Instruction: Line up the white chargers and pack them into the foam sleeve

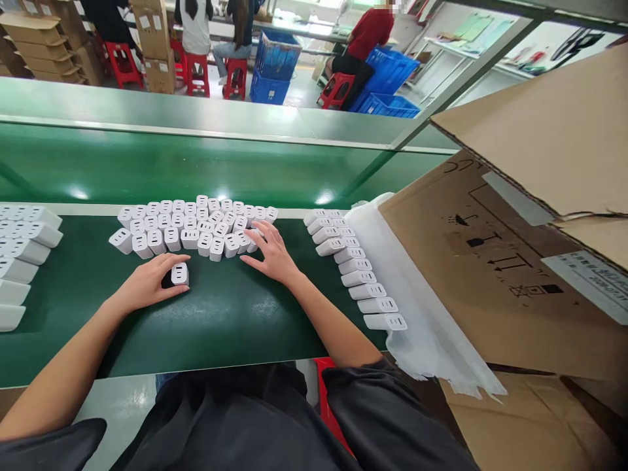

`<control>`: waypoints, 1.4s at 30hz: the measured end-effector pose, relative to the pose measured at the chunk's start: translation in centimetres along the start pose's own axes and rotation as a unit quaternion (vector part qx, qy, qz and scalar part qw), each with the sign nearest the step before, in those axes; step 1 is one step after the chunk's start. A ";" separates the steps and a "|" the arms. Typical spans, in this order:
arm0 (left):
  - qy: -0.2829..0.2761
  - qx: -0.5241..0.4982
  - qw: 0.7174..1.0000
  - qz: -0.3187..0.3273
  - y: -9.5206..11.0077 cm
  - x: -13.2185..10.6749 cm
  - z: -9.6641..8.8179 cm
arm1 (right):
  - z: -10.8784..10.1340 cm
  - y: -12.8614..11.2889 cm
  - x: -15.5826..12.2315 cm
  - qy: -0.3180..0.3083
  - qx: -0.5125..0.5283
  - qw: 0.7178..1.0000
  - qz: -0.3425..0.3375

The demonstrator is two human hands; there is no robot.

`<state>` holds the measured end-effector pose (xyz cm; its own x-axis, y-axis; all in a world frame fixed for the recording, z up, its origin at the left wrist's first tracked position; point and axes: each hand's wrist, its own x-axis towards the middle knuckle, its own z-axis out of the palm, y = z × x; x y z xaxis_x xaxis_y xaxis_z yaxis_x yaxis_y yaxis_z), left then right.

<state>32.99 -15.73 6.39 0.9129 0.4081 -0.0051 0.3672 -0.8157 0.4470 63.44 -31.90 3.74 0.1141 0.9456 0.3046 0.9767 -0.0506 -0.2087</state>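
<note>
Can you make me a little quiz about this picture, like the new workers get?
1. What sits between the thumb and fingers of the left grip?
A) a blue crate
B) a white block
C) a cardboard flap

2. True or false: the right grip is touching the big cardboard box.

3. Fill in the colour: the stools in the background are ____.

Key:
1. B
2. False; it is at the right end of the cluster of blocks.
3. red
</note>
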 end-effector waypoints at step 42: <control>0.208 0.101 0.944 0.236 7.3 5.6 4.9 | -3.9 0.4 -3.3 -0.004 0.089 0.987 -0.134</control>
<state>41.65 -21.37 5.24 0.8502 0.0703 0.5217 0.0016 -0.9914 0.1309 64.15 -36.27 6.25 -0.1455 0.9198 0.3643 0.9239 0.2580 -0.2824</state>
